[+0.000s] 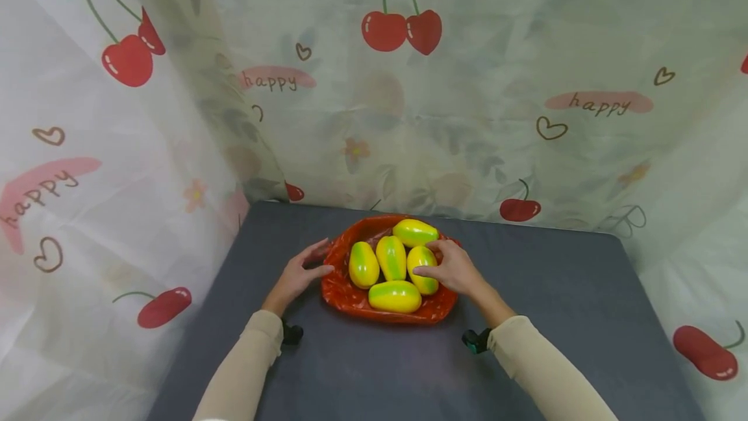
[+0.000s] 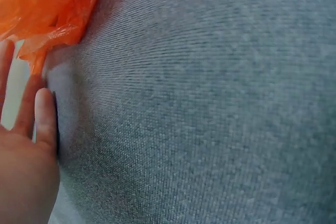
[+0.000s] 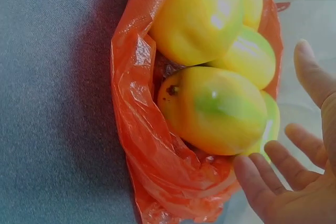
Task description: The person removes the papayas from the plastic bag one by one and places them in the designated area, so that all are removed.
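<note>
Several glossy yellow-green mangoes (image 1: 395, 296) lie in a red plastic bag (image 1: 345, 307) with its mouth spread wide. At the bag's left side is my left hand (image 1: 299, 276), its fingers extended; in the left wrist view the fingertips meet a thin strand of the bag (image 2: 58, 38). My right hand (image 1: 456, 268) hovers by the bag's right rim, thumb and fingers spread around the rightmost mango (image 1: 422, 271) without gripping it. Seen from the right wrist, a mango (image 3: 215, 111) with a dark stem end faces the loosely spread fingers. Some of the fruit is hidden behind others.
The bag sits near the back of a dark grey table (image 1: 386, 369). A pale curtain (image 1: 467, 141) printed with cherries and the word "happy" hangs behind the table and along both sides.
</note>
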Action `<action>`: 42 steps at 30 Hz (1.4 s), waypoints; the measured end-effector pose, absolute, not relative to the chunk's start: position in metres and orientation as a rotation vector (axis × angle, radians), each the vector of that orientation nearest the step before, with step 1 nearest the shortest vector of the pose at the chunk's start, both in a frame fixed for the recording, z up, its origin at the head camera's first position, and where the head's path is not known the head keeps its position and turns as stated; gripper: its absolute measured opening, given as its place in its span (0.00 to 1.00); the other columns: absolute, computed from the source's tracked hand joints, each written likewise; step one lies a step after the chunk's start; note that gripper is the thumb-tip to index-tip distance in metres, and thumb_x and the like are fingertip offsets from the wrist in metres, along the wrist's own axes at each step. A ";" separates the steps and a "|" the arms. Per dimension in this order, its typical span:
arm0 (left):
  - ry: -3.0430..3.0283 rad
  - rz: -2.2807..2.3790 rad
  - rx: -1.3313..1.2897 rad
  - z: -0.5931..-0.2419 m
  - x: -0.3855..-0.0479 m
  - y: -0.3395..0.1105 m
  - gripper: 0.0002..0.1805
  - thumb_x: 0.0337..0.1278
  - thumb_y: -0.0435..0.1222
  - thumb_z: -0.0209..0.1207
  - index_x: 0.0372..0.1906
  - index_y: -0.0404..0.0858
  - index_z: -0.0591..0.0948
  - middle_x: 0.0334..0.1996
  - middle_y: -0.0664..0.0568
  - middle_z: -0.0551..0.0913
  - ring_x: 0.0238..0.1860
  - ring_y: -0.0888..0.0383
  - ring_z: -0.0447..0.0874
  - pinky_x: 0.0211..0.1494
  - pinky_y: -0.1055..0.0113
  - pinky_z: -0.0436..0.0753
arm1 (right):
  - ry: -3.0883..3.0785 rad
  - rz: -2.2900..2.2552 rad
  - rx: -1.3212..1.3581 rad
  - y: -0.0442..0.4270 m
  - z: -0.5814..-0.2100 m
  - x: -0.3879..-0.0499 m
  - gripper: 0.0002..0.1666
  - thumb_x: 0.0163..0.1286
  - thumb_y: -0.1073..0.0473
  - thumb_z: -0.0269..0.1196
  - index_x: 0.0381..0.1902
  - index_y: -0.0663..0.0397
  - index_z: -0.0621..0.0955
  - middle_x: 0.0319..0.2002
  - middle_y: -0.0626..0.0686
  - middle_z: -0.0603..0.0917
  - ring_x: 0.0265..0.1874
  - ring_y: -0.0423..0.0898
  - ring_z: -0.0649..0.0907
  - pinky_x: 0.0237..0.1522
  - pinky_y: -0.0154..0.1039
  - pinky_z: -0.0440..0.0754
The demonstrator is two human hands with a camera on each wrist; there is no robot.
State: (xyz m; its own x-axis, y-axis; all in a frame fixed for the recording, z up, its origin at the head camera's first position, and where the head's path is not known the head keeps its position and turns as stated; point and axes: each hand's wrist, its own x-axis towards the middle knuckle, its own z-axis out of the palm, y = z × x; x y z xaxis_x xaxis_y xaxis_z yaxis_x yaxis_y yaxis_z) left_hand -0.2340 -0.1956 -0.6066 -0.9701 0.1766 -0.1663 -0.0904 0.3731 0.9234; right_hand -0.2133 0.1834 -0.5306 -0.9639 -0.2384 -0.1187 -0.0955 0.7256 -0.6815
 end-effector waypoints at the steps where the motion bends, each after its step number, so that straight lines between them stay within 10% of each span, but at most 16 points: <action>1: 2.385 1.632 0.071 -0.607 -0.234 -0.196 0.37 0.60 0.50 0.69 0.74 0.63 0.69 0.70 0.55 0.77 0.75 0.49 0.68 0.80 0.40 0.62 | 2.738 -1.059 -0.262 0.183 -0.531 -0.213 0.45 0.63 0.40 0.72 0.68 0.63 0.74 0.66 0.63 0.78 0.63 0.62 0.78 0.65 0.60 0.77; 42: 2.217 1.713 -0.192 -0.611 -0.230 -0.191 0.31 0.56 0.50 0.71 0.67 0.65 0.78 0.75 0.59 0.71 0.81 0.50 0.60 0.84 0.43 0.54 | 2.767 -0.965 -0.226 0.166 -0.541 -0.224 0.44 0.63 0.52 0.74 0.70 0.66 0.70 0.65 0.67 0.75 0.60 0.62 0.76 0.64 0.60 0.77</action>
